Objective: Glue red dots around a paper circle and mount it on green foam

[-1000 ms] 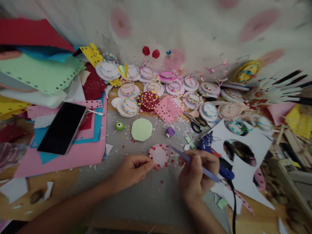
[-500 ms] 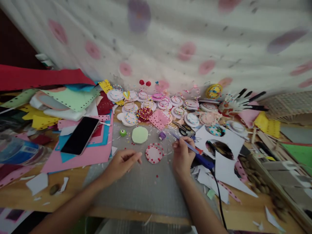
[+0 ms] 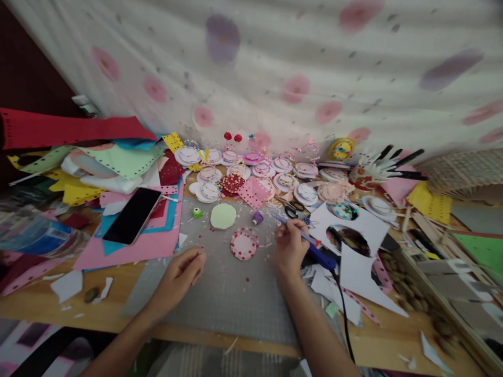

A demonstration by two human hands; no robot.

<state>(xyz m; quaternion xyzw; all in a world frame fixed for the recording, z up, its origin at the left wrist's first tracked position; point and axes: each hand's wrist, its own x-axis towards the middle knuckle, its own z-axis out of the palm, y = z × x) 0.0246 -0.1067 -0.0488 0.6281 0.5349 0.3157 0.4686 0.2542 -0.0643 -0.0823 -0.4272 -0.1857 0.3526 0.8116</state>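
Right hand gripping blue corded tool, fingers clamped around its shaft, tip pointing toward tabletop's far edge; cord trailing to near edge, cut off by frame. Left hand resting on grey cutting mat, fingers loosely curled together, holding nothing visible. Pink dotted paper circle lying on mat between hands, touching neither. Green paper circle lying just beyond it. Phone sitting on pink sheets toward left edge. Decorated discs crowding far edge, details too small to read.
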